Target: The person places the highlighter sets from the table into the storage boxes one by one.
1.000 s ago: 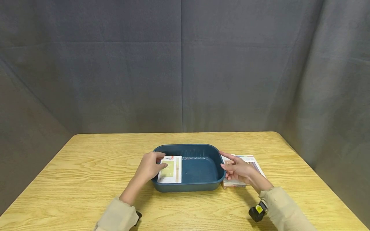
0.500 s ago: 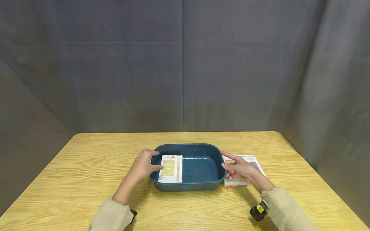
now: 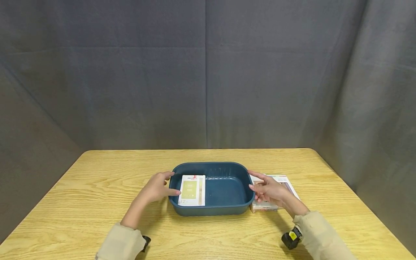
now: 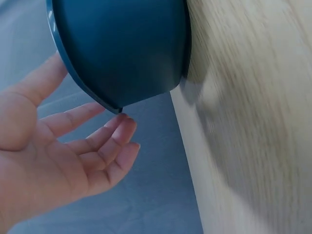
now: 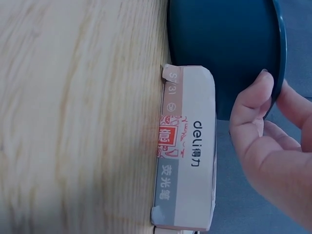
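A dark blue plastic basin (image 3: 214,211) stands at mid-table, long side toward me. A flat white box with a yellow-green panel (image 3: 189,190) leans inside its left end. My left hand (image 3: 158,188) is at the left rim, its thumb reaching over the edge; in the left wrist view, the loosely bent fingers (image 4: 109,146) lie beside the basin's corner, not gripping. On the right, my right hand (image 3: 271,191) pinches the basin's rim, with a bent digit on the outer wall in the right wrist view. Beneath that hand lies a white highlighter box (image 5: 192,146), partly hidden.
A second white box with a coloured edge (image 3: 286,180) lies right of the basin, partly covered by my right hand. The wooden table (image 3: 113,173) ends at a grey curtain (image 3: 146,90) behind, with curtain along both sides.
My left hand has moved left, away from the white box with the yellow-green panel, to the basin's left rim. The box stays inside. My right hand keeps its place on the right rim.
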Available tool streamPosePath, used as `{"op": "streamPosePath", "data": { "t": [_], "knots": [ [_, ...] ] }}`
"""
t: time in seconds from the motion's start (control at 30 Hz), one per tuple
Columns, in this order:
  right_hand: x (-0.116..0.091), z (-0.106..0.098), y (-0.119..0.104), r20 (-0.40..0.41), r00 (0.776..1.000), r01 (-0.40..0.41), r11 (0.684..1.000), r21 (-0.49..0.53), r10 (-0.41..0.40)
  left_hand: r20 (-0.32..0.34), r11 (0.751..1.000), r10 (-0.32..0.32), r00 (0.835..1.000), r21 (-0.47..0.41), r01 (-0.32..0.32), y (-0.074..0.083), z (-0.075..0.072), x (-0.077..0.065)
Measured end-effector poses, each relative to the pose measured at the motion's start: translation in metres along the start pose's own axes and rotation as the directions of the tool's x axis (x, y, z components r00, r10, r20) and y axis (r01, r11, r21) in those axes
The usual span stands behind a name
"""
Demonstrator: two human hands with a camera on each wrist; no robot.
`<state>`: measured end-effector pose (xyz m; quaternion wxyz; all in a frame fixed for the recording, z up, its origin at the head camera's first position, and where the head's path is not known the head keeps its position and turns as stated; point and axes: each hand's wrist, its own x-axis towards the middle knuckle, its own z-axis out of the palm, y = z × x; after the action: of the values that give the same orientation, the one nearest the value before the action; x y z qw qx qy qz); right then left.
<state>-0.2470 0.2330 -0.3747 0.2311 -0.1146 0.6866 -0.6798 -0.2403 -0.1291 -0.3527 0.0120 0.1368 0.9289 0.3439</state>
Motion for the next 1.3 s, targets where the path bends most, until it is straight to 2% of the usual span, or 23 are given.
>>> {"op": "streamPosePath", "data": {
  "t": [0.3,0.6,0.8,1.03,1.3],
  "knots": [
    [-0.002,-0.005,0.002,0.003,1.0,0.008,1.0,-0.009,-0.008,0.022,0.991,-0.012,1.0,-0.131,0.015,-0.01,0.0,0.003],
    [-0.007,-0.016,0.002,0.011,1.0,0.018,1.0,-0.008,-0.018,0.076,0.953,0.018,0.997,-0.302,0.006,-0.015,-0.001,0.004],
    [-0.014,-0.025,0.0,-0.005,1.0,0.027,0.999,-0.027,-0.027,0.099,0.934,0.026,0.995,-0.358,0.011,-0.019,-0.001,0.006],
    [-0.024,-0.039,-0.002,-0.061,0.997,0.033,0.995,-0.094,-0.038,0.138,0.91,0.022,0.99,-0.414,0.038,-0.02,-0.002,0.006],
    [-0.037,-0.048,-0.006,-0.077,0.997,0.024,0.996,-0.082,-0.03,0.181,0.886,0.021,0.983,-0.459,0.066,-0.022,-0.002,0.007]
  ]
}}
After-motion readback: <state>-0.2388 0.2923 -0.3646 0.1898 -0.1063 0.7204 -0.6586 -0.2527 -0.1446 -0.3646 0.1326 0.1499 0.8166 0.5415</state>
